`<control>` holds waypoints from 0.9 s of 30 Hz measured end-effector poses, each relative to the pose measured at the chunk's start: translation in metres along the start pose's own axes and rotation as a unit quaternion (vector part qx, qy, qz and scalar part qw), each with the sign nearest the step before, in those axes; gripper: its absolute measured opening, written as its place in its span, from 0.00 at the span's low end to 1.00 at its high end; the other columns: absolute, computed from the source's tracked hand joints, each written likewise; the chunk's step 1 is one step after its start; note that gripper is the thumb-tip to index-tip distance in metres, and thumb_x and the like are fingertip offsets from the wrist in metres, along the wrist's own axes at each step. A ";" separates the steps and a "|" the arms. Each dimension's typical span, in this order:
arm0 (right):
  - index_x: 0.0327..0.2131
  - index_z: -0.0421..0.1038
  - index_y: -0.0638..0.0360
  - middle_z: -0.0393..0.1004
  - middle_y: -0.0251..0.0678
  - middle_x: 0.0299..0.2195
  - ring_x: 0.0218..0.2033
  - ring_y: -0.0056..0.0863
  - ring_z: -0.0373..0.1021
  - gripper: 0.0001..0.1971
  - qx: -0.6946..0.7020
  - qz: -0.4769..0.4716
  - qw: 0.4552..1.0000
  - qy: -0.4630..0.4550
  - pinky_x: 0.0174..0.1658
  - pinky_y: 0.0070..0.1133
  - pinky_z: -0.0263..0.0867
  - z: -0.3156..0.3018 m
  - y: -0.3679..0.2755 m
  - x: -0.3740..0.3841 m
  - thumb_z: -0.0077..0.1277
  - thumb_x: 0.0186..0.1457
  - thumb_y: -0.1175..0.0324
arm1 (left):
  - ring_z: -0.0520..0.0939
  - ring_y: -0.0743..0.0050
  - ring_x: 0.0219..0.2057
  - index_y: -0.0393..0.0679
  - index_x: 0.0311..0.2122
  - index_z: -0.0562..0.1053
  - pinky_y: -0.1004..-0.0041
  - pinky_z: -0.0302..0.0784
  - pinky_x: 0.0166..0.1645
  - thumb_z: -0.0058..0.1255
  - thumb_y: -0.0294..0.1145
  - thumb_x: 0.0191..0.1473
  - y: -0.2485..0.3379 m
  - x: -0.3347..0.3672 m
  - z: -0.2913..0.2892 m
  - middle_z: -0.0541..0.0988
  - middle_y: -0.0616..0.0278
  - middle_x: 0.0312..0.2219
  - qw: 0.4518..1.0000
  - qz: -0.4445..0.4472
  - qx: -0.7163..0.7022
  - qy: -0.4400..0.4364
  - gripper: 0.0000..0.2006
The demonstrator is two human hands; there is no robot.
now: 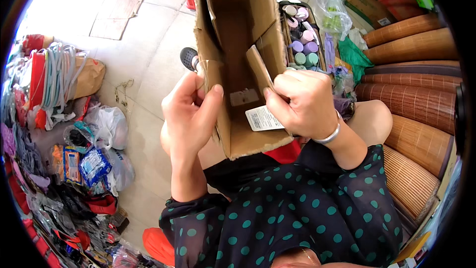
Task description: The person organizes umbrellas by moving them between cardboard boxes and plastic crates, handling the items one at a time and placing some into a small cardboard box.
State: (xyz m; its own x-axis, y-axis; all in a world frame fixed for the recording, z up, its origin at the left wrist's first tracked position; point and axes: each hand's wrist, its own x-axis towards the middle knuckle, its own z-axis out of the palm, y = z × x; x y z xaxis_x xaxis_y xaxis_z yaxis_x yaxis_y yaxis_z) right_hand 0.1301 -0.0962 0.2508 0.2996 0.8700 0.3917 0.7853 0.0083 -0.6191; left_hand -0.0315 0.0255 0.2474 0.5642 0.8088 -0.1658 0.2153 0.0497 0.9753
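gripping a cardboard box (264, 17), left hand (191, 111) and right hand (305, 101) flank its opening.

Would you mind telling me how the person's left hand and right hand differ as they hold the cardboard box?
The left hand grips the left side of the cardboard box; the right hand grips the right side, its thumb by a raised flap.
The right hand has a silver bangle at its wrist; the left hand shows none.
Both hands are ungloved.
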 end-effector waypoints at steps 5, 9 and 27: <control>0.18 0.65 0.62 0.60 0.39 0.13 0.13 0.35 0.60 0.09 -0.021 -0.043 0.997 0.061 0.18 0.26 0.55 -0.015 -0.019 -0.013 0.56 0.43 0.75 | 0.59 0.84 0.14 0.39 0.17 0.59 0.80 0.54 0.18 0.54 0.19 0.43 0.040 -0.036 -0.007 0.59 0.68 0.12 0.948 0.257 0.168 0.087 0.15; 0.24 0.70 0.59 0.69 0.39 0.19 0.18 0.35 0.69 0.09 0.101 0.029 0.991 0.078 0.21 0.26 0.62 0.009 -0.012 -0.010 0.54 0.49 0.65 | 0.62 0.73 0.13 0.40 0.16 0.59 0.76 0.57 0.18 0.54 0.19 0.42 0.030 -0.030 -0.025 0.62 0.64 0.11 0.868 0.369 0.278 0.182 0.15; 0.61 0.44 0.54 0.47 0.49 0.58 0.57 0.45 0.50 0.50 0.750 0.209 0.626 -0.031 0.55 0.49 0.50 0.048 -0.067 0.138 0.58 0.42 0.39 | 0.73 0.67 0.22 0.45 0.19 0.66 0.70 0.67 0.25 0.52 0.21 0.36 -0.003 0.022 -0.152 0.67 0.64 0.15 0.586 0.557 0.551 0.205 0.07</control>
State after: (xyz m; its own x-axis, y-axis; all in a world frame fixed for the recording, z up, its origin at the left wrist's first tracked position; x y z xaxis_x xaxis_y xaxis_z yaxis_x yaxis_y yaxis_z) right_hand 0.0922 0.0471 0.3135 0.2504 0.9680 -0.0173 -0.7628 0.1863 -0.6192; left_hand -0.1404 0.1322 0.2632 0.6535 0.0629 0.7543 0.4066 -0.8697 -0.2798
